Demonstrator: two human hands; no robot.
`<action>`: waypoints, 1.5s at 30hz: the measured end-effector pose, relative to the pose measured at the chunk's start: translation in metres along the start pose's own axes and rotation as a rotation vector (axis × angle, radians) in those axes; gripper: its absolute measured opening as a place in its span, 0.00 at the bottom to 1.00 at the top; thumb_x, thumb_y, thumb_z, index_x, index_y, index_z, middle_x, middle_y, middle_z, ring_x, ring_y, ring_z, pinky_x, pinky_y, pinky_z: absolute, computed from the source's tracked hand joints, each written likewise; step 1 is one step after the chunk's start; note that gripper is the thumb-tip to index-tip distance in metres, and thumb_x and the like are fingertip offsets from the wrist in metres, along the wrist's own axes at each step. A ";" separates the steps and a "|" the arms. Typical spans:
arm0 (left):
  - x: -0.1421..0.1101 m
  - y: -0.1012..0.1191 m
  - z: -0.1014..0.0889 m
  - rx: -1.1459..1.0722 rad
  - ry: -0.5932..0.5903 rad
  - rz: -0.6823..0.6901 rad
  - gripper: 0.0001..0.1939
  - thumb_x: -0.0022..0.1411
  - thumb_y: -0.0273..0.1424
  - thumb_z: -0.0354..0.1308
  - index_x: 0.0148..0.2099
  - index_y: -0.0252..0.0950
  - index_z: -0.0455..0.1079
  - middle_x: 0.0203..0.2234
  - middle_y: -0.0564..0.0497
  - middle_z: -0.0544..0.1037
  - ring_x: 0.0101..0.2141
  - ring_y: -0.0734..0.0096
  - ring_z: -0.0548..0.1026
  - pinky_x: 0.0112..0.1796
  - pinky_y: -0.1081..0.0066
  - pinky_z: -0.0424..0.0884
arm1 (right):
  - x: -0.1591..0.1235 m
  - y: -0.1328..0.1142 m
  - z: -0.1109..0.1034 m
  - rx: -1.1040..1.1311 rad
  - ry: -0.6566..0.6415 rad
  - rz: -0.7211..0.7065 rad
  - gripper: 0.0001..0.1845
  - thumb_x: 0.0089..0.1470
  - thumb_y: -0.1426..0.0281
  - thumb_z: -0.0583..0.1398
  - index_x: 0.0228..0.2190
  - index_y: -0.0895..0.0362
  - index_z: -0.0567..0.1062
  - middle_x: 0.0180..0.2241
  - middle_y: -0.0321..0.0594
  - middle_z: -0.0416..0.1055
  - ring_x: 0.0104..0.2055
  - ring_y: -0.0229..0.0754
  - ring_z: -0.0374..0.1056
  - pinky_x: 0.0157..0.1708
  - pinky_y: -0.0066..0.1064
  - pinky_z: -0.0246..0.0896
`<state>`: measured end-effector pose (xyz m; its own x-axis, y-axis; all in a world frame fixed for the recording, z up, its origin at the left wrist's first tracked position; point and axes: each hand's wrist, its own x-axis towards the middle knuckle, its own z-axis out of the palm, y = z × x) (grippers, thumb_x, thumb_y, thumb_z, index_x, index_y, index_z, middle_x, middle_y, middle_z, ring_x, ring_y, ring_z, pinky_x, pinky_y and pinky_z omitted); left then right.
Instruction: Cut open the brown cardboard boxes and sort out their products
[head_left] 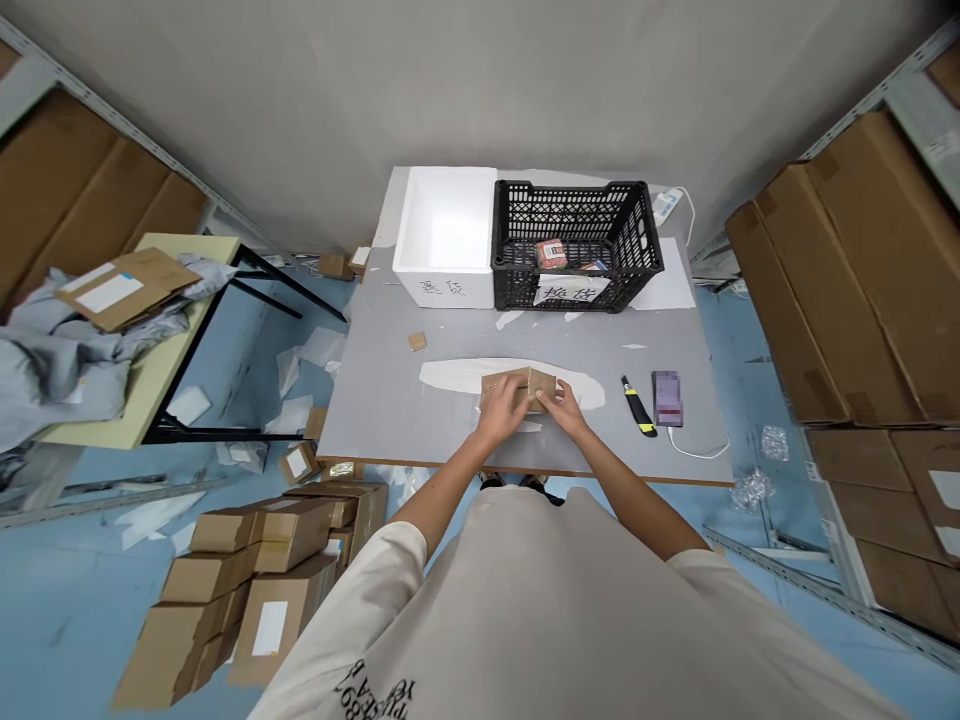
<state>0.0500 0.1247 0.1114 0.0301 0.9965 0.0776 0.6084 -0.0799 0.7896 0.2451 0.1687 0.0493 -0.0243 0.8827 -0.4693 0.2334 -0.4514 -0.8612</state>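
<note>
A small brown cardboard box sits on the grey table near its front edge, between my two hands. My left hand lies over the box's left part, with its fingers bent onto the top. At the right end, my right hand grips the box, its thumb against the near side. The undersides of both hands are hidden. A black and yellow utility knife lies to the right of my right hand, beside a phone on a white cable.
At the table's back stand a white foam box and a black plastic crate holding a few small packs. A small brown piece lies left of centre. Stacked cartons cover the floor at left; more boxes fill the right-hand shelves.
</note>
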 end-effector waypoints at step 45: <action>-0.021 -0.042 -0.010 0.112 0.139 -0.208 0.26 0.68 0.44 0.54 0.64 0.39 0.62 0.54 0.37 0.70 0.55 0.47 0.68 0.55 0.52 0.64 | 0.004 0.009 0.000 -0.147 0.139 0.028 0.13 0.41 0.60 0.63 0.31 0.52 0.74 0.34 0.38 0.76 0.42 0.48 0.72 0.49 0.42 0.66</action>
<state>0.0158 0.1073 0.0826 -0.2092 0.9778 0.0102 0.6744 0.1367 0.7256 0.2467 0.1680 0.0395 0.1159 0.8839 -0.4530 0.3715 -0.4616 -0.8056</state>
